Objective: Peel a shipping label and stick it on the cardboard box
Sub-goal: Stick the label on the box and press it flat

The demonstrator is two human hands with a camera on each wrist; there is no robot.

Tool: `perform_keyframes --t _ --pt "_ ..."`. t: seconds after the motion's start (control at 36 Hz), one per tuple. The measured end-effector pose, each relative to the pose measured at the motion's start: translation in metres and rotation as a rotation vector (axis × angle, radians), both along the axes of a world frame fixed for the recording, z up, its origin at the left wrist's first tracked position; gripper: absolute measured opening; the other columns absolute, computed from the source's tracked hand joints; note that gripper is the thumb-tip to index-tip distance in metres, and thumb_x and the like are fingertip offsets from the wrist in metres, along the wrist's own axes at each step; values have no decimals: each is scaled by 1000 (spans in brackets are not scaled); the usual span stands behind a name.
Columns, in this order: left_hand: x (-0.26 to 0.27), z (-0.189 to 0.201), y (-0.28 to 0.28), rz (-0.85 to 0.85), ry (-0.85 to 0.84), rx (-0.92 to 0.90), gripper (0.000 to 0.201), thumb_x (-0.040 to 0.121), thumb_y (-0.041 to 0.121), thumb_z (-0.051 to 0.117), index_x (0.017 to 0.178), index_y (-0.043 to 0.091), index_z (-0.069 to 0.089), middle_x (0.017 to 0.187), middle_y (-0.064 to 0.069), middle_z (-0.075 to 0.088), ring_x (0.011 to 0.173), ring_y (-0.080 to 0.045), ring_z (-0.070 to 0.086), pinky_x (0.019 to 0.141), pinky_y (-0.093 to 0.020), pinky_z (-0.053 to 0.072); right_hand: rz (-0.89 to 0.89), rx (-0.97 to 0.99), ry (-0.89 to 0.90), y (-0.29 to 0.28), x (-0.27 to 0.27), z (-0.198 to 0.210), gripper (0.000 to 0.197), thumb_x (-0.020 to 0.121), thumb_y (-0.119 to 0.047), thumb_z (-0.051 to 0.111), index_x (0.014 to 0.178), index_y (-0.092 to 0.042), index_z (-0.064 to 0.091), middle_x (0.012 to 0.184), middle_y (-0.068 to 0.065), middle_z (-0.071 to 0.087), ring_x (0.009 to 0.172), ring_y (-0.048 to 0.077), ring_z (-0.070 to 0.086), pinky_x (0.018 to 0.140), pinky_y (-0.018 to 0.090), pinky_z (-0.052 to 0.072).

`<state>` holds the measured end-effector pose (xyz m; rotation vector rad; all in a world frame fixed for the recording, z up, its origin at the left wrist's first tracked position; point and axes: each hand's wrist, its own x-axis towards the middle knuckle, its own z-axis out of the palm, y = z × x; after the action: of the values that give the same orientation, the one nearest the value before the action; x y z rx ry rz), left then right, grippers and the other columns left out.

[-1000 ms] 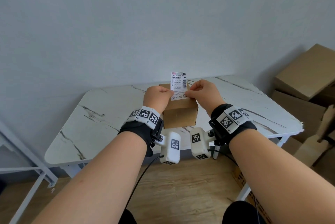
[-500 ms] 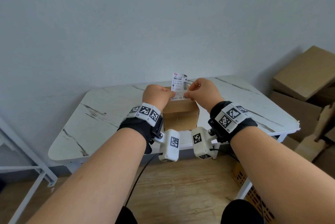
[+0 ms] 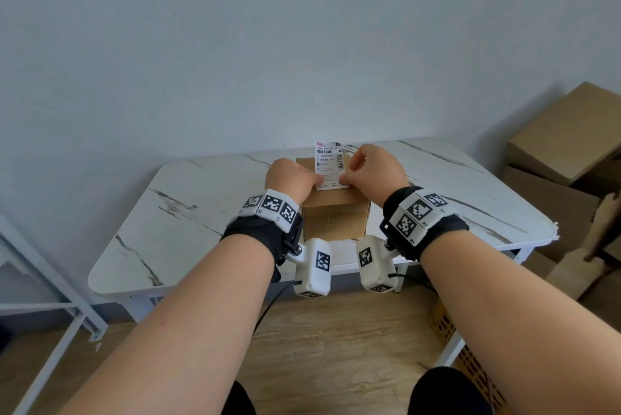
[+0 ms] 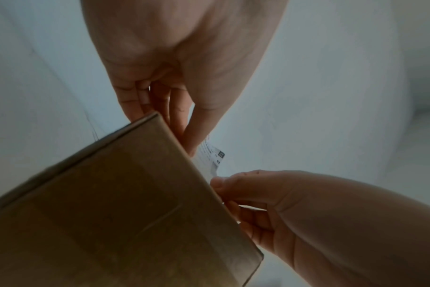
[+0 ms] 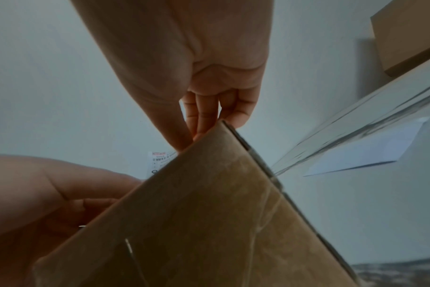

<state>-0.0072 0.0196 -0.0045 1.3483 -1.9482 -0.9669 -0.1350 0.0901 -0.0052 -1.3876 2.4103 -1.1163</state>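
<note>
A small brown cardboard box stands on the marble-patterned table. Just over its top a white shipping label stands upright, printed side facing me. My left hand pinches the label's lower left corner and my right hand pinches its lower right corner. From the left wrist, the left fingers reach past the box to the label. From the right wrist, the right fingers meet the label behind the box. Whether the label touches the box top is hidden.
A white sheet of paper lies on the table to the right of the box. Larger cardboard boxes are stacked on the floor at the right. A white metal frame stands at the left. A wall rises right behind the table.
Both hands keep their pinch on the label. The label has sunk slightly toward the box top; the box has not moved.
</note>
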Motion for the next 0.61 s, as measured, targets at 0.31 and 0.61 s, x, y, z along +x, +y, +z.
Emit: perform_keyframes --t 0.31,0.61 --pt "-2 -4 -1 -14 -66 -66 27 84 26 71 103 8 76 110 -11 74 103 -26 67 85 -28 48 0 16 41 1 3 -1 21 76 -18 72 93 -16 62 91 -2 64 85 20 59 66 26 39" --pt "-4 -13 0 -6 -167 -244 23 84 34 69 94 15 78 102 -5 73 99 -26 66 86 -32 50 6 24 95 -2 6 -4 19 76 -14 67 92 -17 57 93 2 68 87 24 63 67 28 41"
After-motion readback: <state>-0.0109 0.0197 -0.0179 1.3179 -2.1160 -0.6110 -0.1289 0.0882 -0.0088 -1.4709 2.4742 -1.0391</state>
